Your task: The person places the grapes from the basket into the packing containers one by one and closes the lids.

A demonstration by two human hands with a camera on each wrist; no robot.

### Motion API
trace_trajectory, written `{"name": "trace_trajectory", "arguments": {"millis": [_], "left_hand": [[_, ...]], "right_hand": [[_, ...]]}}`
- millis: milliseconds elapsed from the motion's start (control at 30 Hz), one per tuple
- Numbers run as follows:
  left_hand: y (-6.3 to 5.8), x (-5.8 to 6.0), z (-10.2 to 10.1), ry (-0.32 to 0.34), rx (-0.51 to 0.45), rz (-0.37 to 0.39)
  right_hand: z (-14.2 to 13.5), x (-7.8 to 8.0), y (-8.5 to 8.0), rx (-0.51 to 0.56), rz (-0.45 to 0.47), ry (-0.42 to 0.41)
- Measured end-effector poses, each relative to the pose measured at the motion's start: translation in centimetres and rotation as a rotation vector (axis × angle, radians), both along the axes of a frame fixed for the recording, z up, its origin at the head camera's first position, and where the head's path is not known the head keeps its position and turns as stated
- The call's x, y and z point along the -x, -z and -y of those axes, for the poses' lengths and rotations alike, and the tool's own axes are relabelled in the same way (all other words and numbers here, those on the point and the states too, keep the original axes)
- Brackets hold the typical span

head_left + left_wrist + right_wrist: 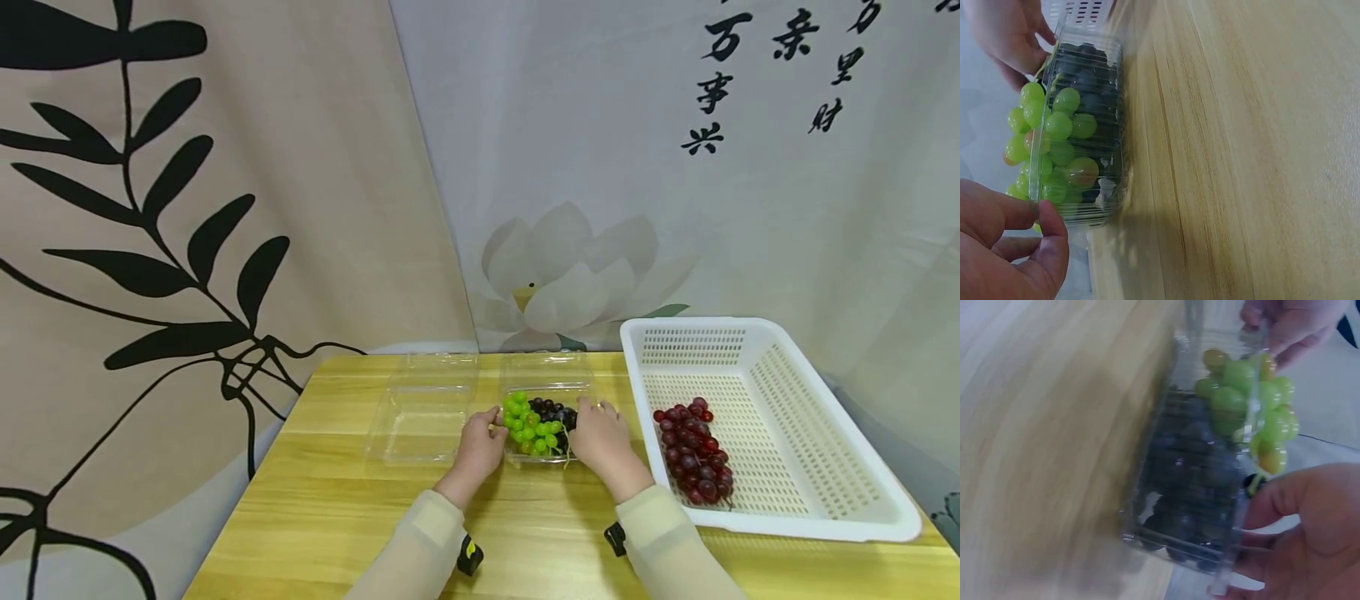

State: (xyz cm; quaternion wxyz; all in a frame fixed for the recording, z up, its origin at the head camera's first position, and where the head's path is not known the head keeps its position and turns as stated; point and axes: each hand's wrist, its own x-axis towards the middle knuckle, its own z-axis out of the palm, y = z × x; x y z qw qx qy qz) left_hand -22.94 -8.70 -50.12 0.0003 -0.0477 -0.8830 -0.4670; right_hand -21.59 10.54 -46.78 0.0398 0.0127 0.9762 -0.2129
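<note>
A clear plastic clamshell box (534, 457), its lid folded back, holds green grapes (528, 427) at the left and dark grapes (553, 412) at the right and underneath. The green bunch rises above the rim. My left hand (482, 442) pinches the box's left rim between thumb and finger, plain in the left wrist view beside the green grapes (1059, 125). At the opposite end my right hand (602, 433) grips the rim; in the right wrist view its fingers curl at the end wall, by the dark grapes (1185, 469) and a stem.
A second clear clamshell box (422, 427) stands with its lid up on the wooden table (315, 517), to the left. At the right, a white plastic basket (813, 525) has a bunch of red grapes (693, 454) in it. A printed curtain (337, 167) hangs behind the table.
</note>
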Motion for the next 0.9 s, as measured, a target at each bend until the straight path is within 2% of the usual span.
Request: {"name": "trace_trajectory", "arguments": {"millis": [100, 233, 400, 600, 767, 900], "left_hand": [[0.0, 0.0, 0.0, -0.001, 0.0, 0.0], [0.0, 0.0, 0.0, 0.0, 0.004, -0.005], [0.0, 0.0, 0.1, 0.003, 0.008, -0.006], [0.1, 0.0, 0.3, -0.008, 0.013, -0.005], [0.0, 0.0, 0.3, -0.012, 0.025, 0.012], [-0.1, -0.1, 0.2, 0.001, 0.027, 0.01]], "right_hand": [[0.0, 0.2, 0.3, -0.007, -0.003, 0.007], [0.1, 0.5, -0.3, -0.002, -0.033, 0.004], [-0.3, 1.5, -1.8, 0.095, -0.059, 0.037], [-0.8, 4.1, -2.9, 0.304, 0.042, 0.083], [-1.9, 6.9, -2.0, 0.432, 0.178, 0.126], [-2.7, 8.0, -1.5, 0.516, 0.258, 0.156]]}}
